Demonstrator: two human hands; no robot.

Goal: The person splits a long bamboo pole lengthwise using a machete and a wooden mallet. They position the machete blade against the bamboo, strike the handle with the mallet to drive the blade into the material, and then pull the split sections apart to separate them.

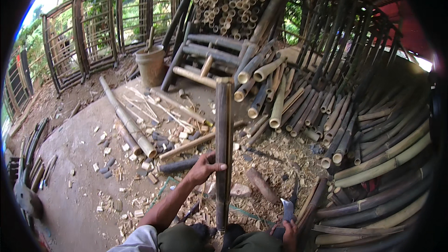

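Observation:
A dark bamboo pole [222, 121] stands upright in front of me, with a pale lengthwise split edge along its right side. My left hand [203, 170] is closed around its lower half, thumb across the front. The pole's foot comes down between my knees. Low at the right, my right hand [290, 234] grips a knife [287, 210] whose broad grey blade points up and has a shiny tip; its handle is mostly hidden in my fingers. Beyond the blade, a short thick piece of wood [262, 185] lies on the wood chips.
Wood chips [140, 168] and short offcuts cover the ground around me. Long bamboo poles [128, 121] lie ahead to the left, near a bucket [150, 67]. Bamboo stacks [387, 158] fill the right side. A bamboo rack [212, 49] stands behind the upright pole.

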